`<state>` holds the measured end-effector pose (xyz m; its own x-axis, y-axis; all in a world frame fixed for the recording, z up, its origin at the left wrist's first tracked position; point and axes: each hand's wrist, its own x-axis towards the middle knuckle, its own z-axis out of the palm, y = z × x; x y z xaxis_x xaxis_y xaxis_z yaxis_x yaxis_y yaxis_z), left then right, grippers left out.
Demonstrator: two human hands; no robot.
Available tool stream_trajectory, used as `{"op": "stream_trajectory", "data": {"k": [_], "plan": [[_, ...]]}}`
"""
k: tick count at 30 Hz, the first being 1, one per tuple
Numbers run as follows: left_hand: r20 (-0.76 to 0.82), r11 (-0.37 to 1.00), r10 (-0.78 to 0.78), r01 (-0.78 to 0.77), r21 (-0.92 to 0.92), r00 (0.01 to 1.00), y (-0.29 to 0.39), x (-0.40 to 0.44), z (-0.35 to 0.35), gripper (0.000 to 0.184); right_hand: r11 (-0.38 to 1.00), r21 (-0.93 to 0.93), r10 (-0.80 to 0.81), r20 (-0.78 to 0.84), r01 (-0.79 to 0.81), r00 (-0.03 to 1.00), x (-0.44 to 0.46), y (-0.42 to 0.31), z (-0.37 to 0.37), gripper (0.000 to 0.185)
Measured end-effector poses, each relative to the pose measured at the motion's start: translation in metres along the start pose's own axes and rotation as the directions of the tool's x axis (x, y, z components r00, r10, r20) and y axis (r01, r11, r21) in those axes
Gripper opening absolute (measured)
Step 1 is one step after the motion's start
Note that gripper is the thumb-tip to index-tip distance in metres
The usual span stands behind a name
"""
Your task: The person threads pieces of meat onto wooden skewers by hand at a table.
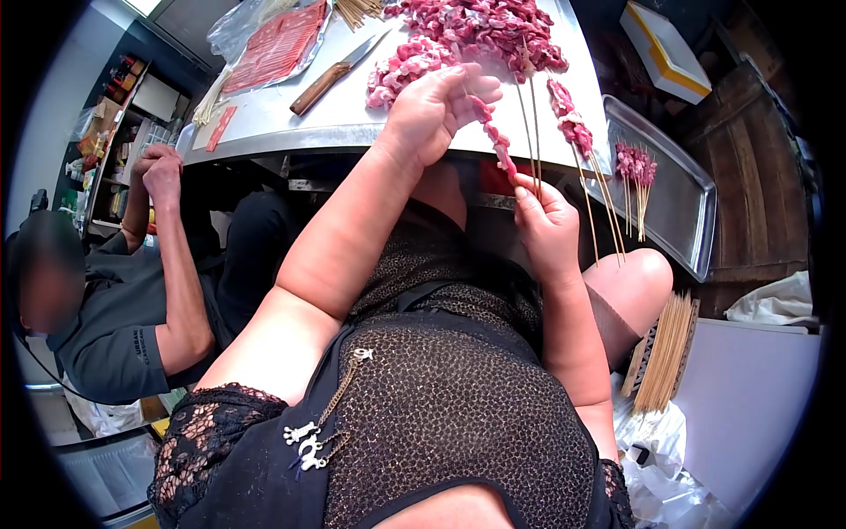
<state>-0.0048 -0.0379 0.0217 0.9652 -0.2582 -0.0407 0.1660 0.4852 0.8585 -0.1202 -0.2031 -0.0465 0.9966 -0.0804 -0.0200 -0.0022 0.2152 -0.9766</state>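
My left hand point(432, 110) reaches over the table's front edge, palm partly showing and fingers spread, slightly smeared. Its fingers are at the upper end of a narrow strip of red meat pieces point(496, 141); whether they touch it is hard to tell. My right hand point(548, 225), lower and to the right, pinches the strip's lower end. Two long thin skewers point(532, 123) rise from this same hand past the table edge. Any stick inside the meat strip is hidden. Beyond my hands lies a large heap of cut raw meat point(476, 35).
Loaded meat skewers point(571, 123) overhang the table's right edge. More lie on a metal tray point(696, 207). A wooden-handled knife point(322, 85) and bagged red strips point(278, 44) are on the left. Bare sticks point(665, 353) stand boxed at lower right. Another person point(123, 309) sits at left.
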Motion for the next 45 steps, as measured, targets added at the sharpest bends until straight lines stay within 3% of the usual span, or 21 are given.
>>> {"op": "stream_trajectory", "data": {"k": [8, 10, 14, 20, 22, 26, 29, 30, 32, 33, 36, 38, 39, 41, 43, 45], "plan": [[-0.008, 0.997, -0.032, 0.031, -0.075, 0.999, -0.006, -0.001, -0.001, 0.028, 0.997, -0.055, -0.05, 0.001, 0.05, 0.999, 0.002, 0.003, -0.004, 0.021], [-0.008, 0.998, -0.031, 0.031, -0.056, 0.999, -0.007, -0.002, 0.0, 0.028, 0.973, -0.201, -0.124, -0.03, 0.116, 0.992, 0.005, 0.004, -0.006, 0.02], [-0.002, 0.999, -0.032, 0.032, -0.009, 0.999, -0.007, -0.007, 0.004, 0.027, 0.967, -0.207, -0.16, -0.031, 0.15, 0.987, 0.003, -0.001, -0.004, 0.02], [0.074, 0.998, -0.06, 0.062, -0.031, 0.995, -0.012, -0.009, 0.003, 0.025, 0.986, -0.153, -0.069, -0.018, 0.066, 0.997, 0.0, -0.003, -0.002, 0.02], [0.076, 0.994, -0.097, 0.1, -0.039, 0.992, -0.016, -0.012, 0.005, 0.025, 1.0, -0.01, -0.004, 0.01, 0.004, 1.0, 0.0, -0.002, -0.001, 0.02], [0.051, 0.984, -0.115, 0.12, -0.128, 0.992, -0.027, -0.014, 0.004, 0.023, 0.993, 0.108, 0.051, 0.028, -0.053, 0.998, 0.002, -0.001, -0.001, 0.02], [-0.043, 0.97, -0.08, 0.068, -0.233, 0.996, -0.032, -0.007, 0.0, 0.021, 0.994, -0.003, 0.107, 0.063, -0.107, 0.992, -0.002, -0.01, 0.002, 0.02], [-0.066, 0.967, -0.049, 0.03, -0.255, 0.997, -0.03, -0.001, -0.005, 0.019, 0.977, -0.21, 0.03, 0.03, -0.023, 0.999, -0.006, -0.011, 0.002, 0.021], [-0.115, 0.957, -0.01, -0.024, -0.289, 0.993, -0.021, 0.001, -0.003, 0.016, 0.79, -0.572, -0.251, 0.025, 0.22, 0.968, -0.014, -0.009, 0.003, 0.022], [-0.102, 0.95, -0.034, 0.001, -0.311, 0.994, -0.024, 0.002, -0.001, 0.017, 0.605, -0.681, -0.491, 0.09, 0.413, 0.867, -0.017, -0.009, 0.004, 0.022], [-0.069, 0.942, -0.076, 0.049, -0.333, 0.995, -0.02, -0.014, 0.014, 0.015, 0.642, -0.672, -0.442, 0.07, 0.369, 0.894, -0.027, -0.016, 0.008, 0.022], [-0.031, 0.929, -0.076, 0.06, -0.365, 0.997, -0.029, -0.012, 0.011, 0.014, 0.776, -0.571, -0.302, 0.039, 0.269, 0.952, -0.028, -0.02, 0.008, 0.021], [0.001, 0.919, -0.071, 0.066, -0.389, 0.997, -0.031, -0.011, 0.009, 0.013, 0.772, -0.575, -0.304, 0.041, 0.271, 0.952, -0.028, -0.02, 0.009, 0.021], [-0.058, 0.909, -0.101, 0.068, -0.41, 0.993, -0.028, -0.014, 0.017, 0.012, 0.903, -0.418, -0.096, 0.026, 0.098, 0.995, -0.029, -0.017, 0.01, 0.021], [0.005, 0.891, -0.119, 0.109, -0.44, 0.993, -0.029, -0.016, 0.014, 0.012, 0.918, -0.378, -0.12, 0.027, 0.121, 0.992, -0.03, -0.014, 0.015, 0.021], [-0.062, 0.896, -0.131, 0.092, -0.434, 0.989, -0.03, -0.019, 0.02, 0.013, 0.958, -0.281, -0.042, 0.026, 0.048, 0.999, -0.032, -0.018, 0.02, 0.021]]}}
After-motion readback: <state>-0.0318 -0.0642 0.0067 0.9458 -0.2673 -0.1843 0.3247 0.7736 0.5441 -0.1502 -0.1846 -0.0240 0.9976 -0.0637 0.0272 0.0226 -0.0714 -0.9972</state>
